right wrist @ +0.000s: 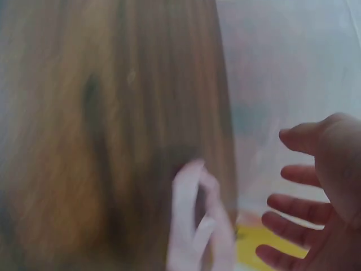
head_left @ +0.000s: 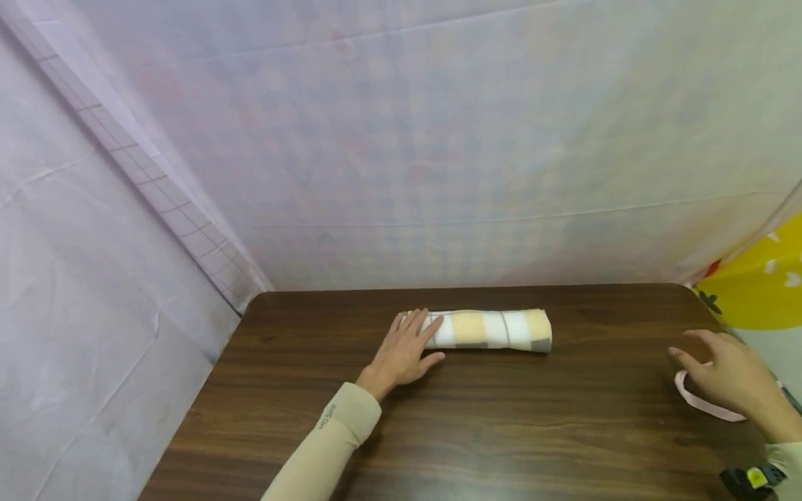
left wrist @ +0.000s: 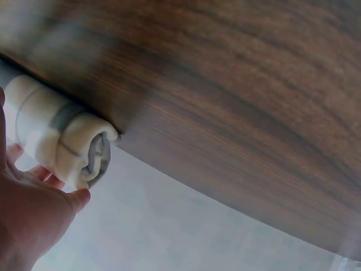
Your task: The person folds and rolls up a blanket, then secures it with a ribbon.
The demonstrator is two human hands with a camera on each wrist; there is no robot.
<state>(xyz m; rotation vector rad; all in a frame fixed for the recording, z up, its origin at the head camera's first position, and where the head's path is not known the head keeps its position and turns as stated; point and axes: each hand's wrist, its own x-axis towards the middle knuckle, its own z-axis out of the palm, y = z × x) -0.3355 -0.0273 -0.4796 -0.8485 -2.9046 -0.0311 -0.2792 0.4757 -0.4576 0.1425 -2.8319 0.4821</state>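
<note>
A rolled towel [head_left: 482, 330] in white, yellow and grey checks lies near the far edge of the table. My left hand [head_left: 401, 351] rests on the roll's left end, fingers spread over it and the thumb out on the near side. Seen from the left wrist, the towel [left wrist: 48, 121] shows its spiral end beside the fingertips. Over at the right side of the table, my right hand [head_left: 729, 369] hovers with parted fingers above a pale pink ribbon loop [head_left: 704, 406], hiding part of it. In the right wrist view the ribbon [right wrist: 183, 217] is apart from the fingers.
The dark wood table [head_left: 501, 431] has rounded far corners. A pale cloth curtain [head_left: 438, 139] hangs right behind it, with another white sheet [head_left: 81, 313] on the left. Something yellow with printed shapes [head_left: 758, 296] is past the right edge.
</note>
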